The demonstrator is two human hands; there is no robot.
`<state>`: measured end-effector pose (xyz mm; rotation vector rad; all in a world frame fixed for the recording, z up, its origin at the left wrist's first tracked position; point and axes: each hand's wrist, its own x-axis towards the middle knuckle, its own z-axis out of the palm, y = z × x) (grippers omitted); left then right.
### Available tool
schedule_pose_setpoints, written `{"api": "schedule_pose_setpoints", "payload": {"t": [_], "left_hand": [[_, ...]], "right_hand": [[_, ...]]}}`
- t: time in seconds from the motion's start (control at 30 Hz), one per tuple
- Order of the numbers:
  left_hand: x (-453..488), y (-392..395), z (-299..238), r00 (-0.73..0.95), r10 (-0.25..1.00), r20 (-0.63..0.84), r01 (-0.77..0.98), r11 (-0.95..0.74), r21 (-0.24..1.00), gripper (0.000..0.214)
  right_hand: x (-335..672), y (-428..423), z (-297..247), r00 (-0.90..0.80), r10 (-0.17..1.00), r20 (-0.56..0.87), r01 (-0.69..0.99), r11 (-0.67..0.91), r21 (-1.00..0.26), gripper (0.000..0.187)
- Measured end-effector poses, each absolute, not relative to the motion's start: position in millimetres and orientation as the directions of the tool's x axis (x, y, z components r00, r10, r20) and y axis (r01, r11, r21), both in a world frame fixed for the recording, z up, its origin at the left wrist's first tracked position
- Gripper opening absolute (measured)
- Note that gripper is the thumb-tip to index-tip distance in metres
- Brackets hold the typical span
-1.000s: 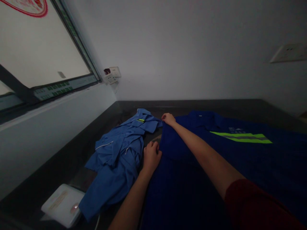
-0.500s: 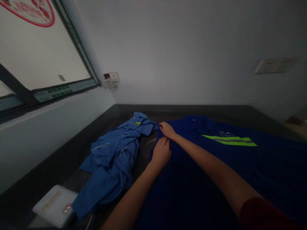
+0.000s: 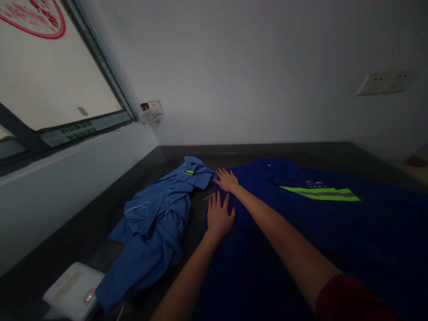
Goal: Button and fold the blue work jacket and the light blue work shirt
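Dark blue shirt (image 3: 321, 218) laid out on the table, both hands open on it, grip released

Far left: window (image 3: 47, 76) with a red round decal (image 3: 40, 18) near the top. Below it, in the near corner of the dark table (image 3: 234, 157), a white box (image 3: 73, 287); a pale cable (image 3: 121, 310) shows just beside it.

Next: light blue garment (image 3: 157, 218), lying crumpled in a long heap running away from me. Its near end meets the white box; I cannot tell whether it overlaps it. White piping at the middle, a small yellow-green patch (image 3: 189, 172) near the far end. Beyond it, white sockets (image 3: 155, 107) on the wall by the window corner.

Between the garments, a thin brownish strip (image 3: 208, 196) on the table.

Left hand (image 3: 219, 219): fingers spread, palm down, on the left part of the dark blue shirt. Nothing grasped.

Right hand (image 3: 228, 181): farther from me, reaching across to the shirt's far left edge. Fingers extended and apart, nothing clenched. Fingertips come up to the light blue garment's tip; contact there cannot be told. My maroon sleeve (image 3: 347, 296) shows at lower right.

The shirt covers the table from my hands rightward: collar (image 3: 270, 169) at the far side, yellow-green band (image 3: 323, 194) with a grey stripe, pale print (image 3: 314, 183) just above.

Far right: more white sockets (image 3: 384, 83) on the wall.
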<state>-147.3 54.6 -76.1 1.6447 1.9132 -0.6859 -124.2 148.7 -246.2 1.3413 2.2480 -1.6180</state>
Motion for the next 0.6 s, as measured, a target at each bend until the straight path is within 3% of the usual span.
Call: {"api": "schedule_pose_setpoints", "payload": {"t": [0.13,0.4,0.6], "left_hand": [[-157.2,47.0,-66.4,-0.105,0.723,-0.683,0.991,0.133,-0.012,0.058],[-163.1,38.9,-53.1,-0.146,0.729,-0.668,0.989,0.126,-0.079,0.062],[-160.3,38.4,-52.1,-0.127,0.771,-0.625,0.992,0.097,-0.082,0.059]], "right_hand": [[-126.1,149.5,-245.4,-0.583,0.621,-0.523,0.683,0.027,-0.730,0.059],[-111.4,156.3,-220.1,-0.465,0.740,-0.486,0.666,-0.069,-0.743,0.055],[-96.7,154.8,-207.1,-0.549,0.682,-0.483,0.637,-0.032,-0.770,0.038]]}}
